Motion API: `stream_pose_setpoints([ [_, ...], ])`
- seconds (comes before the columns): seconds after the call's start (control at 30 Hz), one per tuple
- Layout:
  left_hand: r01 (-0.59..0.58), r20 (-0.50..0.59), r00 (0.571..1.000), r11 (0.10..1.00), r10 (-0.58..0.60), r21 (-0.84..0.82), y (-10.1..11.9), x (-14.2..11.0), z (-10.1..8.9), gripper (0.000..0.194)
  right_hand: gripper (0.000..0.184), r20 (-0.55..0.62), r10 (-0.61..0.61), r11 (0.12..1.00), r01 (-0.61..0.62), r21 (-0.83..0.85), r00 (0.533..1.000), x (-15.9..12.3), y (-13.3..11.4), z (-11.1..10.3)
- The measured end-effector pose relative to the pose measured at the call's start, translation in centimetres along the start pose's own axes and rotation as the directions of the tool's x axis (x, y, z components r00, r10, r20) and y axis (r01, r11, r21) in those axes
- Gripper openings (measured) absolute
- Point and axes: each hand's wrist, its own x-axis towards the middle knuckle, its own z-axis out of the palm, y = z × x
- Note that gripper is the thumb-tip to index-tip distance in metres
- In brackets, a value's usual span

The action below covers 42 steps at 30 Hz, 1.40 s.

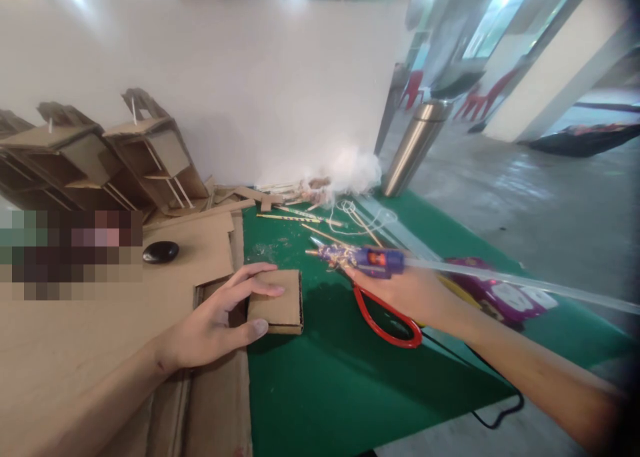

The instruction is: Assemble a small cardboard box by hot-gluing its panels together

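My left hand (215, 317) grips a small square cardboard box (277, 297), its fingers across the top and the thumb at the near edge. The box rests on the green tabletop (320, 390), beside a large cardboard sheet (100, 337). In my right hand (400, 290) is a blue glue gun (373, 260), with its nozzle pointing left above the table and a long clear glue stick (500, 280) running out of its back. Strings of glue cling around its front. Scissors with red handles (390, 330) lie under my right hand, which partly hides them.
Cardboard structures with thin sticks (155, 150) stand at the back left. A black oval object (161, 252) sits on the sheet. White fluff (353, 170), thin wooden sticks and string lie by the white panel. A steel flask (415, 147) and a purple packet (500, 294) are on the right.
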Motion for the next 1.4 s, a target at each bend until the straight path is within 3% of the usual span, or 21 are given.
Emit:
stream_pose_setpoints([
  [0.1, 0.000, 0.002, 1.000, 1.000, 0.000, 0.001, 0.0, 0.0, 0.0, 0.032, 0.031, -0.030, 0.133, 0.989, -0.135, -0.059, 0.991, -0.5, 0.1, -0.3],
  [0.2, 0.013, 0.011, 1.000, 1.000, -0.013, 0.001, 0.0, 0.0, -0.1, 0.033, 0.049, 0.034, 0.221, 0.975, -0.222, 0.029, 0.975, -1.2, 0.5, -0.4],
  [0.33, 0.021, 0.019, 1.000, 1.000, -0.021, 0.005, 0.0, -0.1, -0.1, 0.033, 0.045, 0.174, 0.286, 0.913, -0.323, 0.248, 0.942, -1.9, 1.0, -0.2],
  [0.47, 0.012, 0.008, 1.000, 1.000, -0.012, 0.004, 0.0, -0.1, 0.0, 0.033, 0.042, 0.272, 0.272, 0.917, -0.335, 0.218, 0.923, -2.9, 1.2, -0.1],
  [0.53, 0.007, 0.004, 1.000, 1.000, -0.007, -0.001, 0.0, 0.0, 0.1, 0.033, 0.046, 0.290, 0.200, 0.963, -0.242, 0.118, 0.936, -3.4, 1.4, -0.1],
  [0.63, 0.006, 0.007, 1.000, 1.000, -0.006, -0.001, 0.0, 0.0, 0.1, 0.033, 0.035, 0.284, -0.035, 0.999, 0.043, -0.020, 0.958, -3.9, 2.1, -0.1],
  [0.7, 0.008, 0.013, 1.000, 1.000, -0.008, 0.001, 0.0, 0.0, 0.1, 0.033, 0.020, 0.289, -0.174, 0.978, 0.200, -0.063, 0.941, -4.1, 2.8, 0.0],
  [0.8, 0.005, 0.023, 1.000, 1.000, -0.005, 0.003, 0.0, 0.0, 0.1, 0.033, 0.026, 0.307, -0.270, 0.945, 0.312, -0.097, 0.913, -4.5, 4.1, 0.3],
  [0.97, -0.007, 0.021, 1.000, 1.000, 0.006, 0.013, 0.2, 0.1, 0.0, 0.033, 0.026, 0.290, -0.324, 0.906, 0.384, -0.180, 0.901, -4.9, 5.8, 0.5],
  [1.13, 0.004, 0.007, 1.000, 1.000, -0.004, 0.030, 0.6, 0.2, -0.1, 0.033, 0.035, 0.338, -0.443, 0.812, 0.532, -0.242, 0.830, -4.7, 6.1, 0.7],
  [1.3, 0.004, 0.012, 1.000, 0.999, -0.004, 0.035, 0.5, 0.2, -0.1, 0.033, 0.036, 0.387, -0.402, 0.821, 0.514, -0.248, 0.830, -4.4, 5.7, 0.8],
  [1.4, 0.001, 0.018, 1.000, 0.999, -0.001, 0.036, 0.4, 0.2, -0.1, 0.033, 0.039, 0.412, -0.446, 0.753, 0.582, -0.308, 0.795, -4.4, 5.9, 1.0],
])
